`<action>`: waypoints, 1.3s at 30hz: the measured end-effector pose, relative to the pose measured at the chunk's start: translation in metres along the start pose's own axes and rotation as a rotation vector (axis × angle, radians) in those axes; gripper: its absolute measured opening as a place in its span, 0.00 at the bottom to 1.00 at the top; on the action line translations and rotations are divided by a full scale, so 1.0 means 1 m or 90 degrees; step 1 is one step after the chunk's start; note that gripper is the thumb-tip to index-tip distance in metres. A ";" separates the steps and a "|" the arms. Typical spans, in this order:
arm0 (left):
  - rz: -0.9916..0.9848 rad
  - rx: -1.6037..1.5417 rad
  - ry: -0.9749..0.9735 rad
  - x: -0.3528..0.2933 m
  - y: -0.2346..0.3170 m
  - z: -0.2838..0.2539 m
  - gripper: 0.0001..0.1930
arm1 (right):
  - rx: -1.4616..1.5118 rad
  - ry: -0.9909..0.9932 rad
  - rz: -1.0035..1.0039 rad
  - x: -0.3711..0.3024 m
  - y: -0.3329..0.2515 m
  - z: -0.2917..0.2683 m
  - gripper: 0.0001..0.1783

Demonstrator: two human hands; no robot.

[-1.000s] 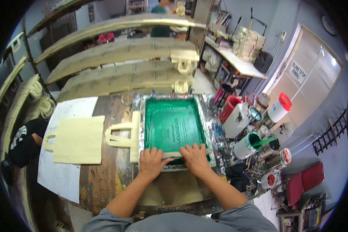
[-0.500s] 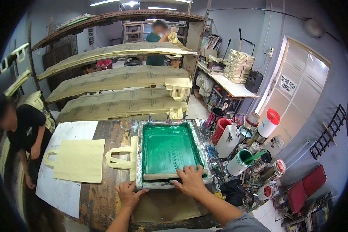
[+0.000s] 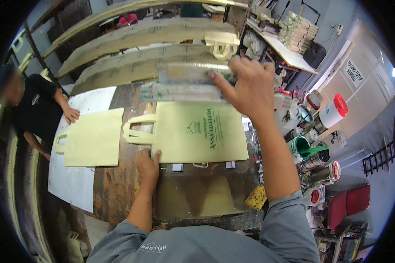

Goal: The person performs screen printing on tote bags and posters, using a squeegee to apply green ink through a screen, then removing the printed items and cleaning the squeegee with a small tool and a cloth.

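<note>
My right hand (image 3: 252, 90) is raised and closed on the near edge of a silk-screen frame (image 3: 180, 91), which is tilted up and blurred by motion. Beneath lies a pale yellow cloth bag (image 3: 175, 144) with a green print, its handles (image 3: 138, 129) pointing left. At this bag's near left corner rests my left hand (image 3: 147, 168), thumb apart from the fingers, the thumb touching the edge. Left of it lies an unprinted yellow bag (image 3: 94, 140); a co-worker's hand (image 3: 71, 115) is at its far left corner.
Right stand paint tubs, one with green paint (image 3: 299, 147), and a white bucket with a red lid (image 3: 333, 111). A yellow sponge (image 3: 256, 197) lies at the table's near right. Behind, rack shelves (image 3: 162, 33) hold rows of bags. A white board (image 3: 70, 186) lies under the unprinted bag.
The screen frame has swung up off the table, uncovering the printed bag. My right hand has risen with it from the squeegee's place. The co-worker's hand has come onto the unprinted bag.
</note>
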State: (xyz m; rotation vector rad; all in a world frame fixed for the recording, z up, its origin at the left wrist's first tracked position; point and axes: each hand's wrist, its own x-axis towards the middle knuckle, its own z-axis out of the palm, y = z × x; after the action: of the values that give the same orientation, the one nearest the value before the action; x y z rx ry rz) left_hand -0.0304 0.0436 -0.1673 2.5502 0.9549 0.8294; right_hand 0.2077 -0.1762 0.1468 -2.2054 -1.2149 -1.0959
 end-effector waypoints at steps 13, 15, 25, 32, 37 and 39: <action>0.186 -0.165 0.047 0.089 0.046 -0.035 0.09 | -0.014 0.001 0.000 0.008 0.008 0.006 0.32; 0.135 -0.175 0.010 0.133 0.048 -0.065 0.11 | 0.000 0.009 0.001 0.019 0.013 0.012 0.33; -0.106 0.488 0.409 0.155 -0.169 -0.171 0.25 | -0.052 0.046 -0.032 -0.005 0.006 0.011 0.32; 0.416 -0.015 -0.353 -0.027 0.151 0.006 0.55 | -0.016 -0.155 0.036 0.028 0.008 0.001 0.43; 0.453 0.011 -0.383 -0.038 0.168 0.029 0.55 | 0.005 -0.040 -0.010 0.004 0.017 0.009 0.42; 0.459 -0.001 -0.389 -0.041 0.167 0.030 0.56 | 0.007 -0.069 0.014 0.011 0.014 0.002 0.41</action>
State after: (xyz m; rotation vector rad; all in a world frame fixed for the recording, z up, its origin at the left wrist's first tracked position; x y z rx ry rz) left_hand 0.0464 -0.1088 -0.1326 2.8739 -0.1615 0.1363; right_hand 0.2239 -0.1763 0.1547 -2.2905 -1.2342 -0.9694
